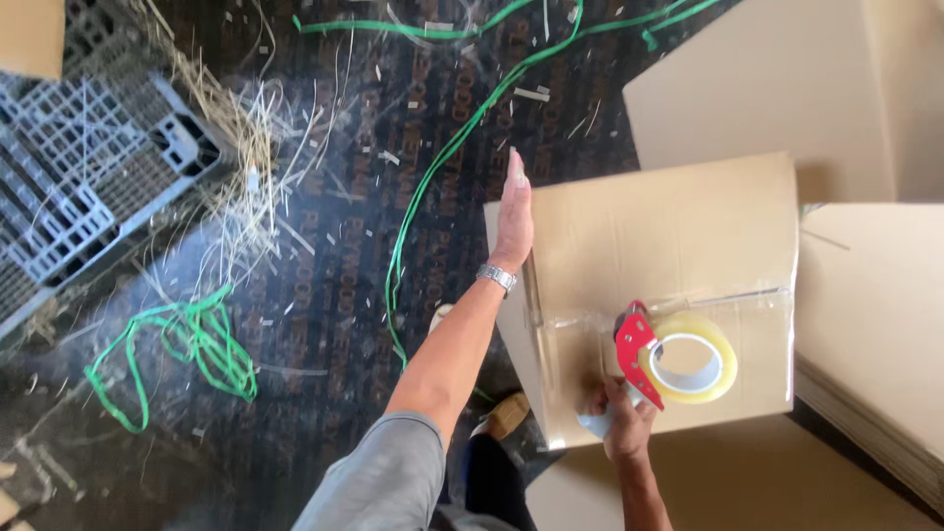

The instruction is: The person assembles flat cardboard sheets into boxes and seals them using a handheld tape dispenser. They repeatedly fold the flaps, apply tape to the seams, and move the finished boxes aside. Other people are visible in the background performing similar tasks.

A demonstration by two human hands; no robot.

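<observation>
Dark printed floor [324, 295], littered with straw, green strapping [187, 349] left, grey plastic pallet [79, 167] far left. Cardboard box [669, 236] centre-right; left hand [513, 218] flat against its left edge, fingers together. Right hand [621, 421] clamped on red tape dispenser [678, 356] on the box's near side; flat cardboard stacked right.

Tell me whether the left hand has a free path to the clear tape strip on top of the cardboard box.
Probably yes: the left hand rests flat on the cardboard box edge, with bare cardboard between it and the tape strip.

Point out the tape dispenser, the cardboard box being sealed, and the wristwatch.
tape dispenser [637, 354], head view, red frame.
cardboard box [659, 231], head view, bare top panel.
wristwatch [498, 277], head view, metal band on left wrist.
</observation>
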